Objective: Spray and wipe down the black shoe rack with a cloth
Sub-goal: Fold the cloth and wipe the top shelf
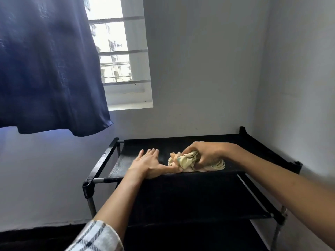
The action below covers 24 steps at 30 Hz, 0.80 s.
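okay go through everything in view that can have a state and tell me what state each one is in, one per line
cloth: bunched up, lying on the rack's top shelf
right hand: gripping the cloth
left hand: flat, fingers straight, resting on the top shelf
shoe rack: upright, no shoes on the visible shelves
curtain: drawn aside, window partly uncovered

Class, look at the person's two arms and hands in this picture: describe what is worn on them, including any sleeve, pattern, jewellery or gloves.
The left hand and right hand are bare, with no gloves, rings or watch visible. The left arm has a white sleeve checked with dark lines, pushed up near the elbow. The right forearm is uncovered; no sleeve shows on it.
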Available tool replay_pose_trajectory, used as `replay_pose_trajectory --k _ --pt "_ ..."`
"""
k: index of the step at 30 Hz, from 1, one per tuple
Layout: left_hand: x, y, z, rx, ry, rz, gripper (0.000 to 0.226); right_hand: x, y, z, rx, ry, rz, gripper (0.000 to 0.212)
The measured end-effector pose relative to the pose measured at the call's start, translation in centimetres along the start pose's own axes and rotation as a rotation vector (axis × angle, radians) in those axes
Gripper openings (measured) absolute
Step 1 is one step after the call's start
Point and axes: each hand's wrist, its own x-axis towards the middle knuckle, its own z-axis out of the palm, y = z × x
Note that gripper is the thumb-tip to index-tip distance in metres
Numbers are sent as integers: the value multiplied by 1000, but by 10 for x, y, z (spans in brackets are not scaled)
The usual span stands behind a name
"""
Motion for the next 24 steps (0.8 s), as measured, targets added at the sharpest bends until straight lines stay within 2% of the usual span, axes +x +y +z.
replay_pose_trajectory --k 4,6,11,17,20,24 --pt "3 -10 12 -66 -35 -58 131 12 7 7 -19 49 -25 52" --pt "3 -9 14 -52 -29 -59 125 24 10 12 -19 80 -4 54" --pt "10 -11 18 -48 -63 -44 131 64 12 12 -48 215 62 56" --pt "7 -8 16 -32 -85 -44 122 115 15 -1 -147 410 201 46" --pt "6 -9 14 -44 -80 -54 124 112 10 5 -182 344 191 50" --pt "6 -10 16 -49 -65 -44 128 57 2 2 -180 48 60 59"
